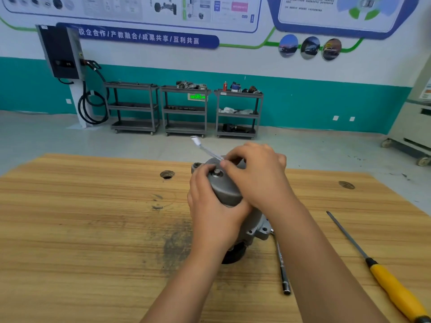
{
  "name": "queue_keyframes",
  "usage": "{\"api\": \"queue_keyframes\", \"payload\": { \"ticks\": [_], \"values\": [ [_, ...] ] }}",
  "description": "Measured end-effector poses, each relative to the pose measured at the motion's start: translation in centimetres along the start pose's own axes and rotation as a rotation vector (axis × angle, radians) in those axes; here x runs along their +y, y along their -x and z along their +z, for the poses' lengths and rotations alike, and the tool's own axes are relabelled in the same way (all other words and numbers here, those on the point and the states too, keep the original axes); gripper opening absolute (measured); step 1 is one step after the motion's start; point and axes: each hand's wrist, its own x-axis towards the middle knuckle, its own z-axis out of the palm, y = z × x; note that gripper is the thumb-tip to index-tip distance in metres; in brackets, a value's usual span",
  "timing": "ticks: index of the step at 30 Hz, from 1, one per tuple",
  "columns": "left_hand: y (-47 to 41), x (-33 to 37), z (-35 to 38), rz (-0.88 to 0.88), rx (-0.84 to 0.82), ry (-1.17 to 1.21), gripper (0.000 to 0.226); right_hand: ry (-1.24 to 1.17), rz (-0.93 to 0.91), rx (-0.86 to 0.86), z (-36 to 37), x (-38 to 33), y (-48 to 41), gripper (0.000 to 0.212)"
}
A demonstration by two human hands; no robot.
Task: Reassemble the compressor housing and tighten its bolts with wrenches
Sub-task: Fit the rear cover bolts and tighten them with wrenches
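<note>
A grey metal compressor housing [227, 190] stands on end on the wooden table [93, 229], its black pulley end down near me. My left hand [212, 210] grips the side of the housing, thumb on its top cover. My right hand [256, 173] is on the far top edge, its fingers curled round a thin shiny wrench [205, 149] that sticks out up and to the left, blurred. The bolt under that hand is hidden.
A long socket wrench [281, 264] lies on the table just right of the housing. A yellow-handled screwdriver [377, 269] lies further right. The table has two round holes [167, 174]. Shelf carts [186, 108] stand against the far wall.
</note>
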Motion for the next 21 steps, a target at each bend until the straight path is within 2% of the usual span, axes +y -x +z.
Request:
{"api": "queue_keyframes", "payload": {
  "ticks": [5, 7, 9, 11, 13, 18, 19, 21],
  "values": [
    [0.3, 0.0, -0.1, -0.001, -0.038, -0.031, 0.071, -0.162, 0.295, -0.093, 0.4, 2.6, -0.4, 0.031],
    [0.3, 0.2, -0.2, -0.002, -0.031, -0.033, 0.072, -0.487, 0.459, -0.059, 0.8, 3.4, 0.3, 0.041],
    [0.3, 0.2, -0.2, -0.003, -0.026, -0.034, 0.071, -0.902, 0.574, 0.035, 1.3, 3.5, 1.3, 0.039],
    [0.3, 0.3, -0.1, 0.000, -0.022, -0.035, 0.070, -1.204, 0.604, 0.181, 2.0, 3.5, 2.1, 0.032],
    [0.3, 0.3, -0.1, -0.004, -0.026, -0.030, 0.070, -1.387, 0.584, 0.344, 2.8, 3.1, 3.0, 0.028],
    [0.3, 0.4, -0.1, -0.002, -0.020, -0.030, 0.071, -1.436, 0.368, 0.674, 4.3, 1.2, 5.5, 0.019],
    [0.3, 0.4, -0.2, -0.003, -0.020, -0.033, 0.071, -1.387, 0.310, 0.696, 4.6, 0.9, 6.1, 0.018],
    [0.3, 0.3, -0.2, -0.007, -0.028, -0.031, 0.071, -1.140, 0.191, 0.725, 5.2, 0.5, 7.3, 0.020]
  ]
}}
